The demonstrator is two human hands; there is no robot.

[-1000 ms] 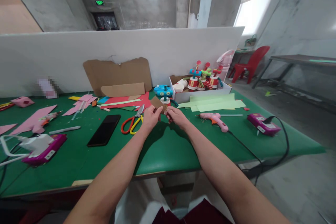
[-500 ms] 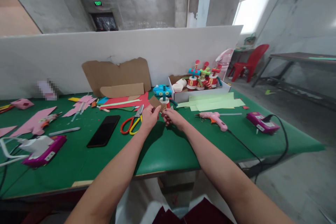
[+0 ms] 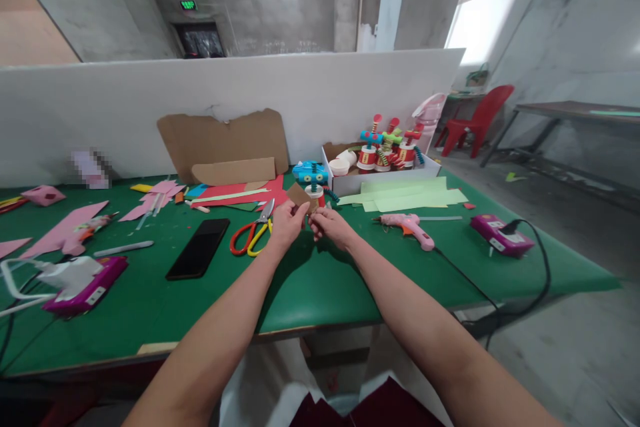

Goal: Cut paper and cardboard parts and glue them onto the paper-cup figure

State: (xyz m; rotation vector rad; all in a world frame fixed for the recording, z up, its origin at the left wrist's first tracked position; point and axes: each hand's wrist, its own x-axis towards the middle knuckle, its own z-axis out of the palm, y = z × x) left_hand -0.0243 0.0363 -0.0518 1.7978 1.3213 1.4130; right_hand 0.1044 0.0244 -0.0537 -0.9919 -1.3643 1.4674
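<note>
Between the fingers of my left hand (image 3: 289,221) is a small piece of brown cardboard (image 3: 299,195), tilted up. My right hand (image 3: 330,225) is closed in a pinch at the cardboard's lower right edge; its fingertips partly hide what they grip. Just beyond my hands stands a paper-cup figure (image 3: 315,193) with a blue head and a coiled dark arm. Scissors (image 3: 253,233) with one red and one yellow handle lie beside my left hand. To the right of my right hand rests a pink glue gun (image 3: 407,227).
A white box (image 3: 370,181) at the back holds several cup figures (image 3: 385,150) and white cups. Light green paper strips (image 3: 410,195) lie before it. At left are a black phone (image 3: 199,249), pink paper (image 3: 70,227) and a purple power strip (image 3: 90,287); another power strip (image 3: 500,233) is at right.
Hardly anything differs. Both hands stay together at the cardboard, with only a slight shift of the fingers and of the whole view.
</note>
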